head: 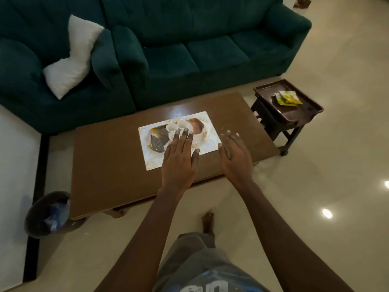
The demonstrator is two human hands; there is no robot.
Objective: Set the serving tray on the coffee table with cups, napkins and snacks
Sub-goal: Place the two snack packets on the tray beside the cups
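Observation:
A white serving tray [208, 125] lies in the middle of the brown coffee table [105, 165]. On it stand three small white cups [176, 126] and snack packets: a dark one [156, 142] at the left and an orange-brown one [196, 126] at the right. My left hand [179, 159] hovers over the tray's near side with straight fingers, its tips at the cups. My right hand [233, 157] is spread flat above the table just right of the tray. Neither hand holds anything.
A green sofa [189, 49] with a white cushion [71, 57] runs behind the table. A dark side table [273, 119] at the right carries a brown tray [311, 110] with a yellow-green wrapper [287, 98]. A bin [50, 213] stands at the table's left front corner. My bare foot [208, 222] is on the floor.

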